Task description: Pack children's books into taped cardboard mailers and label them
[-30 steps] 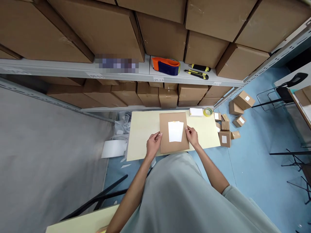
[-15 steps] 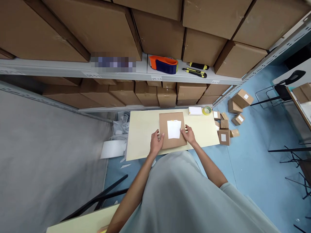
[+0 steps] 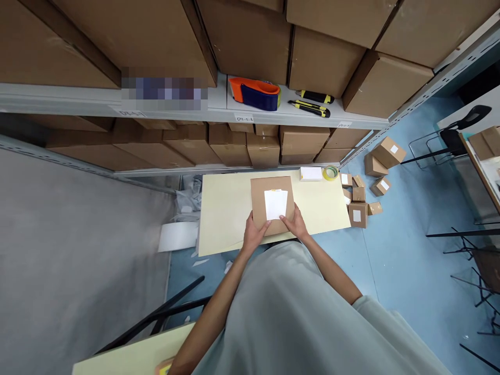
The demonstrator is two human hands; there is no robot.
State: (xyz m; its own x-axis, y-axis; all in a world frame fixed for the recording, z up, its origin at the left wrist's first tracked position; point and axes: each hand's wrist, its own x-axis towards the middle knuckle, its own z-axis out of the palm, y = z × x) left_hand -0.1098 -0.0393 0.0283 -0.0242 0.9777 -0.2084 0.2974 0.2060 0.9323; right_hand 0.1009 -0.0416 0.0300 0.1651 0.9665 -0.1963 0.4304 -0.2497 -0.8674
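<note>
A brown cardboard box (image 3: 259, 195) with a white label (image 3: 275, 204) on its top face is over the pale yellow table (image 3: 224, 213), near the front edge. My left hand (image 3: 254, 233) grips the box at its near left, thumb on top. At the near right, my right hand (image 3: 296, 224) holds the same box, its thumb tip by the label's lower corner. The fingers of both hands are partly hidden along the box's sides.
A white box (image 3: 311, 174) and a roll of tape (image 3: 330, 173) lie at the table's back right. Above are shelves of cartons, with an orange and blue tape dispenser (image 3: 255, 94) and utility knives (image 3: 310, 108). Small parcels (image 3: 358, 214) sit on the floor at right.
Both hands have closed on the box's near sides, thumbs now on top. Earlier the fingers were looser and more spread. The view has shifted slightly.
</note>
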